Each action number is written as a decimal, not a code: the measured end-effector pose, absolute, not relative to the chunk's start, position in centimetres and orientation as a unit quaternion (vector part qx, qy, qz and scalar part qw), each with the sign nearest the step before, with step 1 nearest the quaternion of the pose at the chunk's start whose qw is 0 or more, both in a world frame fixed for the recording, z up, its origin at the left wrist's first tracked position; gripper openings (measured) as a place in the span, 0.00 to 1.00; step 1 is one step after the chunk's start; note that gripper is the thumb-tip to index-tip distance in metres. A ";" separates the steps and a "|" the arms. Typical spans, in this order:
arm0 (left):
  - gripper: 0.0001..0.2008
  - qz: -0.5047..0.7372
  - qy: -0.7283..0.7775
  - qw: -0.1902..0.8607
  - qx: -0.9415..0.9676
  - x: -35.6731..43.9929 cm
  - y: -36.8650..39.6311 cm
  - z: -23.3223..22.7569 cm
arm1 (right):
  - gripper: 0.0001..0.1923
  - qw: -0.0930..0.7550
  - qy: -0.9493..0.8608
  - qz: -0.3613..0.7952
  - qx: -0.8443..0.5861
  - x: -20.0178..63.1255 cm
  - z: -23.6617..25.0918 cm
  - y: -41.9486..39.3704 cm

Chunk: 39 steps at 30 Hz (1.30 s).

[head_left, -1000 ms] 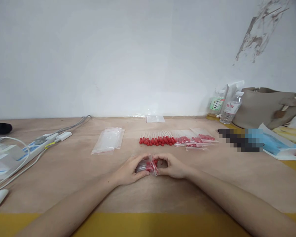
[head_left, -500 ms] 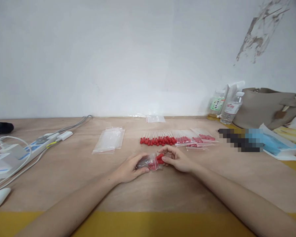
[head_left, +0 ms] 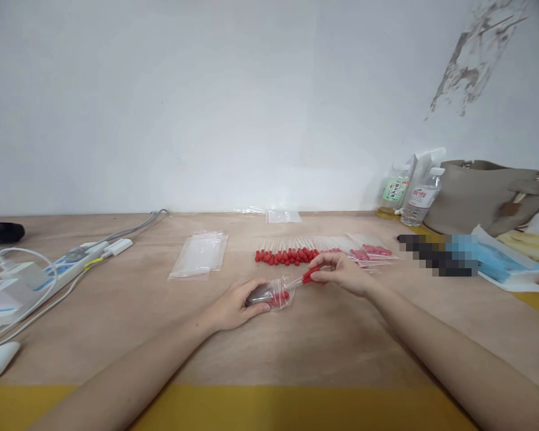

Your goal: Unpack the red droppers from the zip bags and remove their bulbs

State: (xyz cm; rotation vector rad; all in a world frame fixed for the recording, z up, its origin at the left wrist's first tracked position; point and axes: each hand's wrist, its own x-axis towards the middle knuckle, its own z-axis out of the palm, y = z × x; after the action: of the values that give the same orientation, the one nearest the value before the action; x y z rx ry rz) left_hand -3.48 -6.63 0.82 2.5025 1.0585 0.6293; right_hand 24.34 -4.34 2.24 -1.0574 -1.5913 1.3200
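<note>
One clear, crinkled plastic bag (head_left: 291,301), with a rounded red head (head_left: 286,295) showing through it, is near the middle of the surface (head_left: 251,359). The left hand (head_left: 239,305) holds it at nine o'clock, grip curled round; at two, the right hand (head_left: 339,273) pinches glossy red-headed sticks (head_left: 312,273), translucent stems pointing bagward. Loose sticks (head_left: 288,257) line twelve o'clock; flat bags (head_left: 197,256) lie at ten.

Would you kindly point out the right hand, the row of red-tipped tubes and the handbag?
Right hand (head_left: 342,273): head view, thumb side.
Row of red-tipped tubes (head_left: 287,257): head view, red tips.
Handbag (head_left: 471,196): head view, front side.
</note>
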 end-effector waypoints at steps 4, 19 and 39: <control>0.21 0.222 0.376 0.165 0.884 -3.6 -6.4 0.8 | 0.15 0.474 -0.561 0.494 -0.466 27.7 5.0 -3.2; 0.21 0.218 0.363 0.178 0.888 -3.6 -6.4 0.9 | 0.11 0.404 -0.806 -0.048 -0.430 16.3 0.9 2.4; 0.25 0.219 0.365 0.199 0.883 -3.6 -6.3 0.8 | 0.04 0.348 -0.851 0.127 -0.373 20.1 1.2 -6.1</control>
State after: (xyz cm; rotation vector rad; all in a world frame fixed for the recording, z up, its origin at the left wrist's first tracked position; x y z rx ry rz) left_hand -3.61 -6.26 0.81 2.4693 1.0206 0.6130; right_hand 20.09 -6.10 1.24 -0.9683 -2.2057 0.3299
